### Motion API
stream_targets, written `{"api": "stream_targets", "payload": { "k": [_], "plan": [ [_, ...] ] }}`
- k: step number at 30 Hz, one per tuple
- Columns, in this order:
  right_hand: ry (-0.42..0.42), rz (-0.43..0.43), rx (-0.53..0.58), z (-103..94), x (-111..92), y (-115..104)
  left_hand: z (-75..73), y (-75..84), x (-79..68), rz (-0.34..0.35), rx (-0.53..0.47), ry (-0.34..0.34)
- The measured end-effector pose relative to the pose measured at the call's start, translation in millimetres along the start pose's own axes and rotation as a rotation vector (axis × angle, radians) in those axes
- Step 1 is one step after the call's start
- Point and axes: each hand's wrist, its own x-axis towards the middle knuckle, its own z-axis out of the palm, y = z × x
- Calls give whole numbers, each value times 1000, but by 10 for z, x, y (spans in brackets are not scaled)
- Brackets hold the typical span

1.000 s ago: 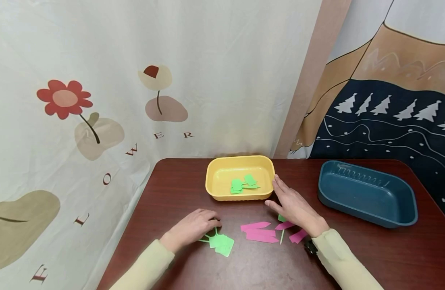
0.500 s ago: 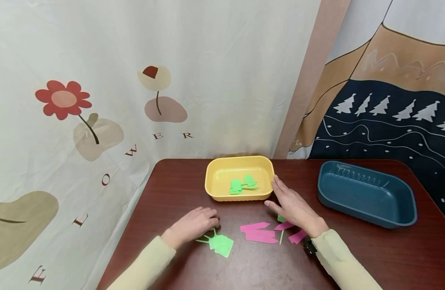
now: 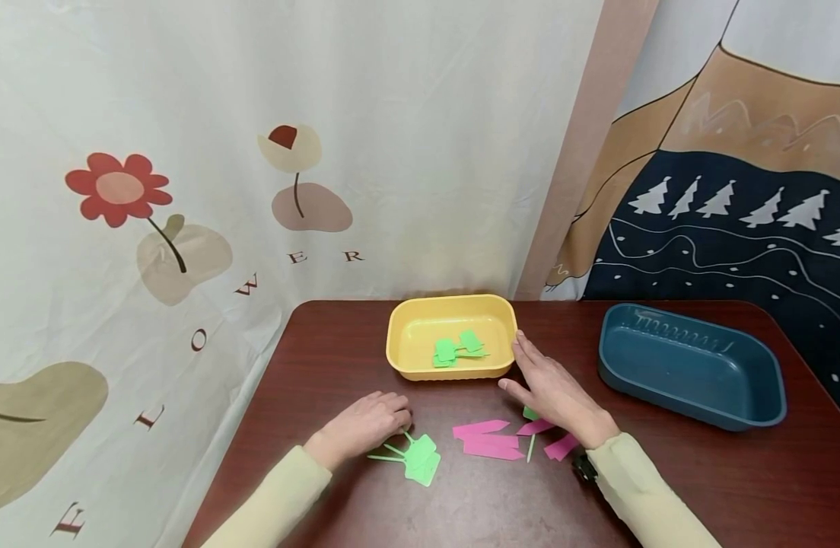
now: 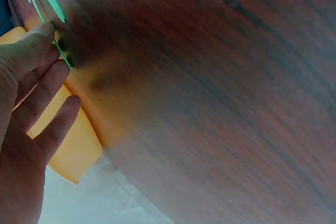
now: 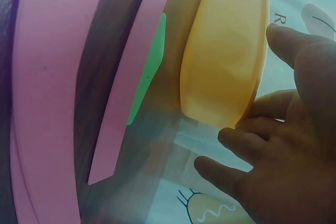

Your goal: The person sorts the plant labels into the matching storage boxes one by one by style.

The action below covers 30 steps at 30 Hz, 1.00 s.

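Observation:
My left hand (image 3: 361, 426) is at a small fanned pile of green plant labels (image 3: 423, 464) on the table. In the left wrist view, its thumb and forefinger pinch the thin stem of a green plant label (image 4: 64, 56). My right hand (image 3: 557, 392) has straight, spread fingers, with fingertips right at the right end of the yellow bin (image 3: 454, 374). Several green labels (image 3: 445, 351) lie inside that bin. Below the right hand are several pink pointed labels (image 3: 494, 447), and a green label's stem (image 3: 532, 449) pokes out among them.
A dark blue bin (image 3: 694, 410) stands at the right of the brown table (image 3: 666, 487). A white printed curtain (image 3: 420, 152) hangs behind the table's back edge, with a dark tree-patterned cloth (image 3: 721, 262) at the right.
One green label in the left pile has shifted, and the stems fan out differently. My left hand has edged slightly to the left. My right hand stays at the yellow bin.

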Motion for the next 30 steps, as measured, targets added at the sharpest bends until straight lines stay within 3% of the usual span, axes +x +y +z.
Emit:
{"api": "stream_targets", "payload": {
  "k": [6,17,26,30],
  "plan": [
    [1,-1,-1,3,1,-2,1,12,-4,-25,-2,-1],
    [5,2,-9,9,2,4,-90,34,21,-25,1,82],
    [2,0,-8,14,0,2,-141,44,96,8,37,163],
    [5,-4,-8,12,0,4,-179,56,152,-12,28,202]
  ]
}}
